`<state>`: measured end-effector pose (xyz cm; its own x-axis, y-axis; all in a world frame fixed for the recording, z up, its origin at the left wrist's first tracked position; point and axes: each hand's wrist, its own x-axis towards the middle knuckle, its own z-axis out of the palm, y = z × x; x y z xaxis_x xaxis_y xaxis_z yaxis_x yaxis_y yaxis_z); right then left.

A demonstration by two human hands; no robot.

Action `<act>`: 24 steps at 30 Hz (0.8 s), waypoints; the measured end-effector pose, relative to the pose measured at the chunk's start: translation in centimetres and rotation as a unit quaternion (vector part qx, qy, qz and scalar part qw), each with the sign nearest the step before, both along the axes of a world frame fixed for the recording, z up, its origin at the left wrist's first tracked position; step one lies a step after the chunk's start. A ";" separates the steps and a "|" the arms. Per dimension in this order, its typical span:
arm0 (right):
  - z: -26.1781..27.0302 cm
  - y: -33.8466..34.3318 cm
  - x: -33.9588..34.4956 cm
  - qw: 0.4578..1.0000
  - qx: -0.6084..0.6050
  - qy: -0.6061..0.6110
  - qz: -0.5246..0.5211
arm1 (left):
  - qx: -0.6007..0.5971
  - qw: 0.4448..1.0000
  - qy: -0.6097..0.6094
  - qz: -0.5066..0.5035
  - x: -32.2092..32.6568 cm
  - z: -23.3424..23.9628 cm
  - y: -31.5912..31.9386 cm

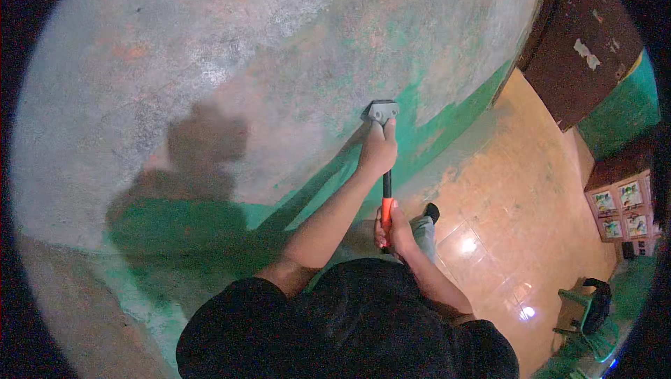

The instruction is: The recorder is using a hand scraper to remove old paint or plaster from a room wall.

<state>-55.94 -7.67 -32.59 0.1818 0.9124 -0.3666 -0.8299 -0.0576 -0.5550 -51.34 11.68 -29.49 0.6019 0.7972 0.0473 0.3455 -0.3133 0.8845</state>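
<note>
A long-handled scraper reaches up from my body to the wall (293, 80). Its grey metal head (383, 109) with the blade is against the wall surface, or very close to it. My left hand (378, 151) grips the tool just below that head, fingers pressed towards it. Lower down, my right hand (402, 229) is wrapped around the orange grip (387, 211), below a black shaft (387, 184). The wall is mostly bare, mottled grey with orange specks. Green paint (445, 127) covers a strip along its lower part, and my shadow falls left of the tool.
Glossy orange-tan floor tiles (503, 211) lie to the right, dusty along the wall's foot. A brown door-like panel (576, 43) with chipped paint stands upper right. Beyond are a pink cabinet (621, 208) with pictured panels and a green chair (600, 339) bearing a dark item.
</note>
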 end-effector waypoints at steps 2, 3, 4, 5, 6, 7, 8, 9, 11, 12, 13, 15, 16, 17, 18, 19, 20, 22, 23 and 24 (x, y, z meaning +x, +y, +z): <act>0.0 -0.7 -0.6 1.000 0.007 -0.026 0.008 | -0.009 1.000 -0.022 0.007 0.1 0.6 -0.5; -0.2 -0.7 -0.7 0.998 0.016 -0.051 0.016 | -0.082 0.996 0.003 0.028 -0.5 2.0 -1.3; 0.0 -0.6 -0.8 0.999 -0.001 -0.046 0.022 | -0.153 0.986 0.030 0.055 -1.0 2.7 -1.6; 0.2 -0.4 -0.6 0.999 0.000 -0.046 0.021 | -0.152 0.987 0.029 0.054 -0.7 2.9 -1.1; 0.5 -0.3 -0.3 0.999 -0.005 -0.051 0.014 | -0.112 0.993 0.021 0.021 -0.4 3.2 -0.8; 0.9 -0.2 0.0 0.998 -0.010 -0.056 0.007 | -0.073 0.997 0.012 -0.012 -0.3 3.4 -0.6; 1.3 0.0 0.3 0.999 -0.018 -0.038 0.005 | -0.073 0.997 0.014 -0.009 -0.5 3.5 -0.8; 1.2 -0.3 0.2 0.999 -0.021 -0.037 0.004 | -0.120 0.993 -0.004 0.007 0.1 5.0 -1.9; 1.1 -1.0 -0.3 0.996 0.004 -0.094 0.010 | -0.169 0.985 -0.021 0.021 -0.4 4.5 -2.6; 1.4 -0.7 -0.7 0.999 -0.004 -0.041 0.022 | -0.134 0.990 -0.042 -0.002 -1.6 2.3 -1.3; 1.1 -0.6 -0.5 0.999 -0.003 -0.042 0.018 | -0.104 0.992 -0.058 -0.029 -2.0 3.6 -1.6; 0.9 -0.5 -0.5 0.999 -0.020 -0.021 0.026 | -0.241 0.969 -0.052 0.026 -1.2 5.7 -2.2; 1.1 -0.5 -0.3 0.998 -0.044 -0.039 0.018 | -0.245 0.967 -0.061 0.012 -0.8 6.0 -2.3; 1.4 -0.4 -0.3 0.998 -0.046 -0.036 0.020 | -0.249 0.966 -0.071 -0.001 -0.8 6.2 -2.3; 1.8 -0.3 0.3 0.999 -0.029 -0.032 0.013 | -0.251 0.965 -0.071 -0.001 -0.7 6.1 -2.4; 2.0 -0.4 0.7 1.000 -0.012 -0.028 0.006 | -0.246 0.966 -0.076 -0.006 -0.7 6.1 -2.4; 1.6 -0.8 -0.1 0.998 -0.037 -0.049 0.007 | -0.241 0.967 -0.082 -0.011 -0.9 6.1 -2.5; 1.2 -1.2 -0.4 0.999 -0.021 -0.037 0.020 | -0.263 0.962 -0.068 -0.001 -1.4 6.4 -2.7; 1.0 -1.1 -0.3 0.999 -0.007 -0.020 0.035 | -0.286 0.957 -0.051 0.012 -1.5 6.5 -2.7; 1.0 -1.0 -0.5 0.999 -0.028 -0.027 0.023 | -0.289 0.956 -0.047 0.007 -1.5 6.5 -2.8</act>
